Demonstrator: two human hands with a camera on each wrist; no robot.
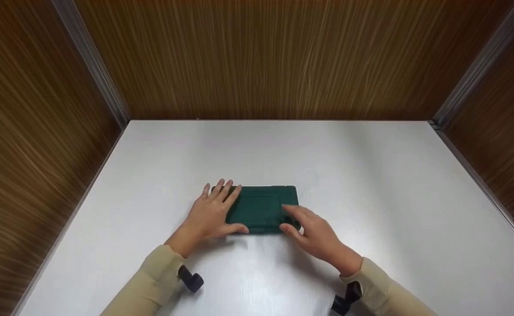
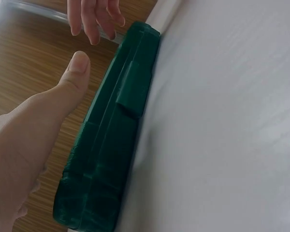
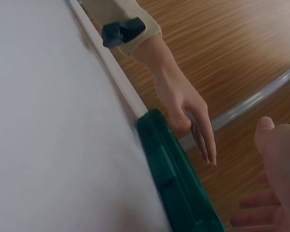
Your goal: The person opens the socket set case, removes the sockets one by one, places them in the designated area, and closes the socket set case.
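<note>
Sleeves (image 1: 151,281) of beige cloth enter from the near edge in the head view, each with a dark strap (image 1: 191,279) at the wrist. Both forearms run forward over the white table (image 1: 371,184).

Left hand (image 1: 211,213): flat, palm down, on the left end of the case (image 1: 261,208). Its fingers (image 1: 222,188) are straight, slightly spread, and lie over the case's far left corner; the thumb runs along the near edge. Nothing is gripped. The left wrist view shows the thumb extended beside the case's side wall, apart from it or barely touching; contact cannot be settled from that view.

Right hand (image 1: 312,230): over the right end of the case, fingers gently bent and relaxed, tips on or just above the lid near its right edge. The thumb sits at the near right corner. No firm grip is visible; whether the fingertips press the lid cannot be told.

Case: dark green, flat, rectangular, closed, lying long side toward the person, near the middle of the table and somewhat toward the near side. A raised latch (image 2: 131,89) sits midway along its front wall. No brand, label or writing can be read on any surface.

Beyond the table stand wood-grain walls (image 1: 261,57) on three sides, joined by grey metal corner strips (image 1: 92,66).
</note>
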